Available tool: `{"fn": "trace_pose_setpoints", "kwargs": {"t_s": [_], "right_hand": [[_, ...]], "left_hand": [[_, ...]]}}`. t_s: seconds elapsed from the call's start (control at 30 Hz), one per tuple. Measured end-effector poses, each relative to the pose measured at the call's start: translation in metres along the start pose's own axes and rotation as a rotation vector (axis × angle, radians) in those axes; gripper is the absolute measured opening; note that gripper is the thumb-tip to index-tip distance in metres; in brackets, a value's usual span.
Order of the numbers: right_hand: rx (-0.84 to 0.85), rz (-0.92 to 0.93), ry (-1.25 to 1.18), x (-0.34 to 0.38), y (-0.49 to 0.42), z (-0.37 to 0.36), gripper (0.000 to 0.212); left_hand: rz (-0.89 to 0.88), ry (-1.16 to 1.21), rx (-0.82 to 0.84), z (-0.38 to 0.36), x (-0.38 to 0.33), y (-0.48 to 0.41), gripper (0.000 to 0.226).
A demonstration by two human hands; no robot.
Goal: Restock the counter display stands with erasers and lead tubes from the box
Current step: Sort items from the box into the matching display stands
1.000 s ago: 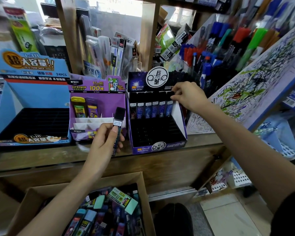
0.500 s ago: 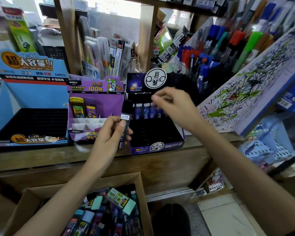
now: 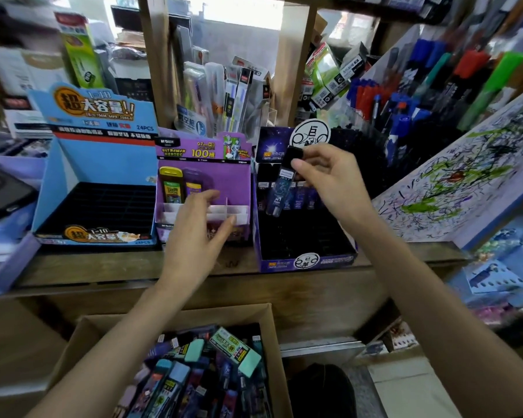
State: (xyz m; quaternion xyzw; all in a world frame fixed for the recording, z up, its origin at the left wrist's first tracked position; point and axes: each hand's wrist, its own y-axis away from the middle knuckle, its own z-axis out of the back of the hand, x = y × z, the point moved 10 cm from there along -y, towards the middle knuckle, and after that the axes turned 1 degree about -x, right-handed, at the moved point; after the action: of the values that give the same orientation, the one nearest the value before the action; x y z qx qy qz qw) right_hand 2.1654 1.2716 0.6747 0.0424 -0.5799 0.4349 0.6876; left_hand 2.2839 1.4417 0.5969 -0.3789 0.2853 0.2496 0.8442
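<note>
Now, take the dark display stand [image 3: 310, 260] on the wooden counter [image 3: 103, 267] as the anchor. Just left of it stands the purple display stand [image 3: 206, 171], with two packs [image 3: 178, 185] upright at its back. Further left again is the blue display stand [image 3: 100, 164] with its black slotted tray. Right of the dark stand a scribbled board [image 3: 453, 182] leans in, and up behind it bristle pens and markers [image 3: 405, 92]. Below and in front of the dark stand, the cardboard box [image 3: 224, 315] lies open, heaped with tubes and teal erasers [image 3: 248, 362]. Inside the dark stand a short row of lead tubes [image 3: 302, 197] stands along the back. The slots nearer its front are too dark to read.

The left hand [image 3: 194, 236] hovers just left of the dark stand, across the purple stand's front. Its fingers are loosely spread with nothing in them, and it blocks the lower dividers there.

Over the dark stand's back row, the right hand [image 3: 332, 182] pinches one lead tube [image 3: 280, 191] just under its black cap, thumb and fingers curled on it. The tube hangs tilted, below and left of that hand, cap up by the stand's round logo [image 3: 310, 137]. Its lower end sits in front of the standing row and masks a couple of them; touching or not, I can't tell.
</note>
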Motion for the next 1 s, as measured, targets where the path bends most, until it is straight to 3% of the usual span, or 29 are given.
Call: {"fn": "trace_pose_setpoints", "kwargs": {"t_s": [0.1, 0.23, 0.43, 0.8, 0.9, 1.0], "right_hand": [[0.034, 0.005, 0.140, -0.014, -0.009, -0.009, 0.011], [0.059, 0.010, 0.233, -0.029, -0.012, -0.021, 0.018], [0.092, 0.018, 0.224, -0.033, -0.010, -0.032, 0.018], [0.002, -0.077, 0.377, -0.051, -0.018, -0.041, 0.022], [-0.021, -0.049, 0.539, -0.038, -0.012, -0.034, 0.018], [-0.038, 0.027, 0.503, -0.016, 0.010, -0.028, 0.014]], "left_hand": [[-0.084, -0.235, 0.046, -0.001, 0.008, -0.002, 0.043], [-0.102, -0.343, 0.142, -0.013, 0.023, 0.003, 0.041], [-0.124, -0.383, 0.120, -0.013, 0.026, 0.002, 0.034], [-0.114, -0.236, 0.153, 0.000, 0.020, 0.003, 0.038], [-0.141, -0.116, 0.151, 0.019, 0.007, 0.013, 0.029], [-0.133, -0.043, 0.236, 0.030, 0.007, 0.037, 0.025]]}}
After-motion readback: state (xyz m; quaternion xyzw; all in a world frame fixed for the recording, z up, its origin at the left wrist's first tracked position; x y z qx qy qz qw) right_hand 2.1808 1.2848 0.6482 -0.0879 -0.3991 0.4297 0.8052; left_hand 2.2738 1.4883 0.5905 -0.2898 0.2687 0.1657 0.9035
